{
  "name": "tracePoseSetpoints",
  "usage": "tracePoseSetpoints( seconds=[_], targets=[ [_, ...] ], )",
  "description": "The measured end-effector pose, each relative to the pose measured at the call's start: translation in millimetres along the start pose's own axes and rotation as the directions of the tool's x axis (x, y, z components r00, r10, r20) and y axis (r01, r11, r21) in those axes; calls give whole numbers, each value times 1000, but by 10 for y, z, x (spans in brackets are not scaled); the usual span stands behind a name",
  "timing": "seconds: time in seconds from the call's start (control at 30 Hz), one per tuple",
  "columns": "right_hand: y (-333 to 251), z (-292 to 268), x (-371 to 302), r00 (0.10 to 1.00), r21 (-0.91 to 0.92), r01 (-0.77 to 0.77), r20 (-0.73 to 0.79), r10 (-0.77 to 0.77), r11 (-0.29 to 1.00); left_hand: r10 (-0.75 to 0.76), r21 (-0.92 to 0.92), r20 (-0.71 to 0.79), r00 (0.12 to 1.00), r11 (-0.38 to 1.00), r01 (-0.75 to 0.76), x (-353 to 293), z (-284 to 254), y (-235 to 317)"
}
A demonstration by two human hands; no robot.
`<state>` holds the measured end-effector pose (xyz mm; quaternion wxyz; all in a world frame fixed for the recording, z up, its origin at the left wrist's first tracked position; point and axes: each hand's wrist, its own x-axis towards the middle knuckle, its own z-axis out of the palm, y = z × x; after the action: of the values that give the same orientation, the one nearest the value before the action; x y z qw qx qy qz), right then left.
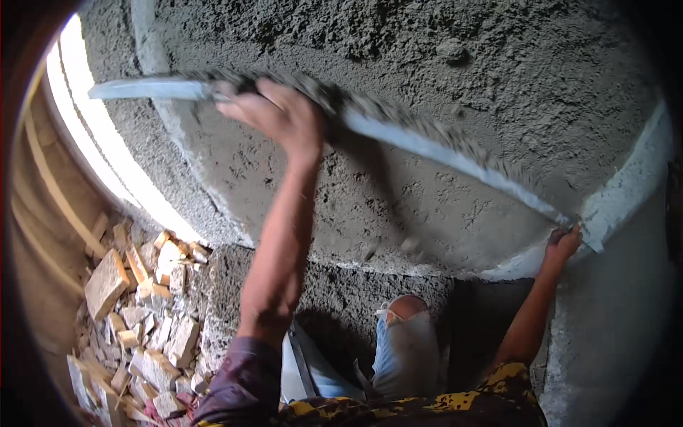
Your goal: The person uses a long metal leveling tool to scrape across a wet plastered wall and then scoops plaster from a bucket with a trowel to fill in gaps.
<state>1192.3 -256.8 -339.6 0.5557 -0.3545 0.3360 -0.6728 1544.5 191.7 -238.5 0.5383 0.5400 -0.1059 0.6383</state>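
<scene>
Dragging a long, flat, pale metal straightedge (398,132) across a rough grey wet-plaster wall (498,64).

Left hand (281,114) wraps closed around its upper stretch, right hand (562,242) pinches the lower tip, so the blade sits slanted, flat to the surface, mortar heaped along its edge. Below the grips: broken tan brick rubble (142,313).

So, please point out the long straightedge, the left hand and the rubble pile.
long straightedge (427,146), head view, bare metal mid-blade.
left hand (281,114), head view, back of hand.
rubble pile (107,285), head view, large pale block.
</scene>
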Motion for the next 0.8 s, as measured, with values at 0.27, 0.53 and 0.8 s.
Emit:
tracePoseSetpoints(
  seconds=[0.27, 0.53, 0.8],
  targets=[
    [-276, 656, -490, 990, 116, 28, -141, -12, 993, 240, 129, -72, 968, 965, -229, 788, 212, -533],
    [-529, 1006, -849, 998, 119, 46, -44, -41, 992, -219, -307, 114, 969, 920, 244, 1445, 169, -718],
    [-625, 543, 51, 978, 40, -202, -36, 204, 979, -233, 198, 64, 970, 956, 216, 511, 284, -285]
  ],
)
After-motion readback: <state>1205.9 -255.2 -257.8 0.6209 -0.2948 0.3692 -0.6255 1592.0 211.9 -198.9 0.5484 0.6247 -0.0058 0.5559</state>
